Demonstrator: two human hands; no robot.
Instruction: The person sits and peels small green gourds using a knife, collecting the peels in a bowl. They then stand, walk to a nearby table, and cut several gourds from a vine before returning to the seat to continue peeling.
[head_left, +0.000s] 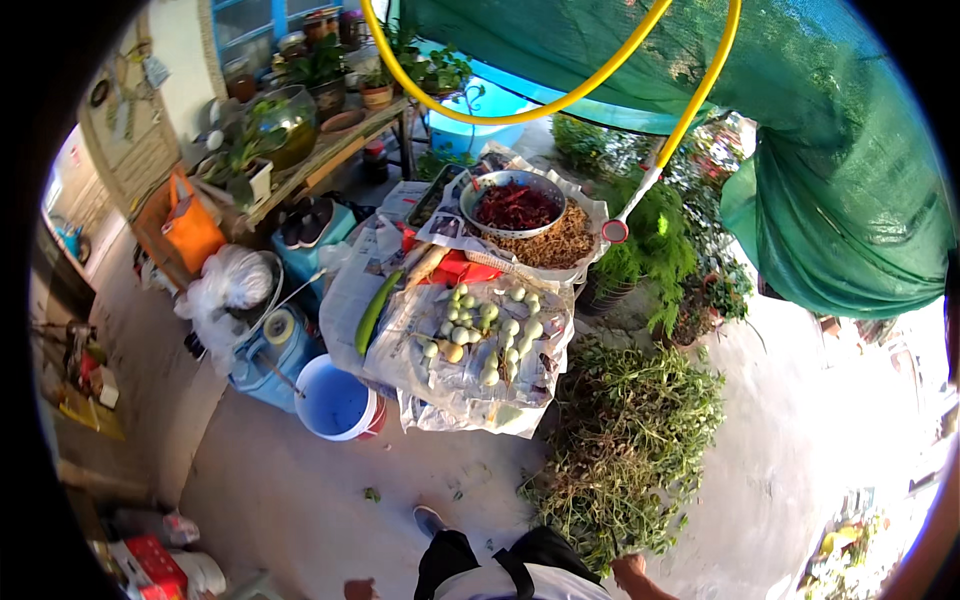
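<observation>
My left hand shows at the bottom edge, left of my legs, mostly cut off by the frame. At my right side, my right hand hangs beside the lower end of a heap of pulled green plants on the floor; whether it touches them is unclear. Ahead stands a newspaper-covered table bearing small pale green gourds, a long green gourd and red plastic. Behind them, a metal colander of dried red chillies rests on brown dried material.
Left of the table stand a white bucket with a blue inside and a blue jerrycan. A yellow hose hangs overhead, beside green netting. Potted plants stand behind the heap. A wooden bench holds pots and jars.
</observation>
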